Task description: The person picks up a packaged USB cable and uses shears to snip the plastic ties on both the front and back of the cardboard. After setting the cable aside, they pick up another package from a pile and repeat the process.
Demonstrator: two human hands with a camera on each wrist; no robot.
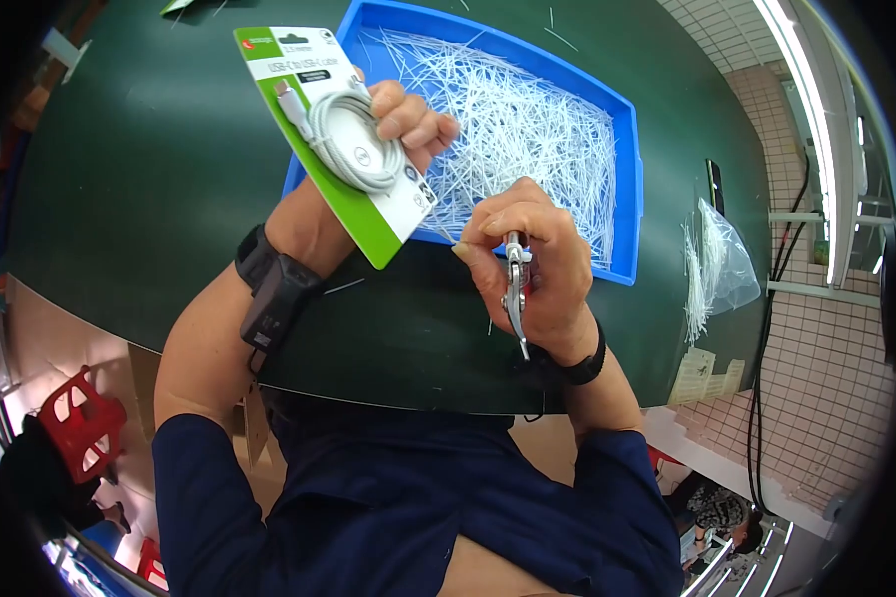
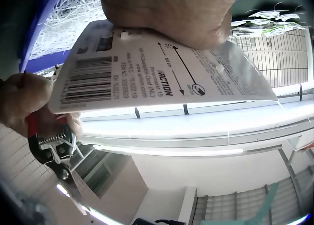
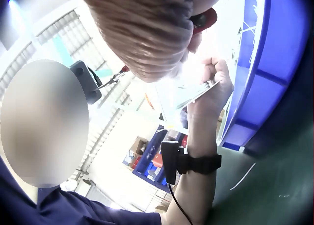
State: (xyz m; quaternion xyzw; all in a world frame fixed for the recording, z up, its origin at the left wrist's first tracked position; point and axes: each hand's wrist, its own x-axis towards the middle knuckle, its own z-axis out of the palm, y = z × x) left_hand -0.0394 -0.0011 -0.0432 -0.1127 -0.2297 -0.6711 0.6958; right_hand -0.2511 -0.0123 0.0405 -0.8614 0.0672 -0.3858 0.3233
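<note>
My left hand (image 1: 414,124) holds a carded USB-C cable (image 1: 353,149), a coiled white cable on a green and white card, tilted over the left end of a blue tray (image 1: 635,189). In the left wrist view the card's printed back (image 2: 137,82) shows a barcode, with the hand (image 2: 171,11) along its upper edge. My right hand (image 1: 543,264) grips spring-loaded snips (image 1: 515,289), whose metal end points toward my body. Red on the snips (image 2: 51,141) shows in the left wrist view. The right thumb and forefinger come together near the tray's front rim.
Many thin white strips (image 1: 528,129) fill the tray, and a few loose ones lie on the dark green table (image 1: 149,179). At the right are a clear plastic bag (image 1: 732,264) with white strips, a black object (image 1: 714,187) and a piece of paper (image 1: 707,375).
</note>
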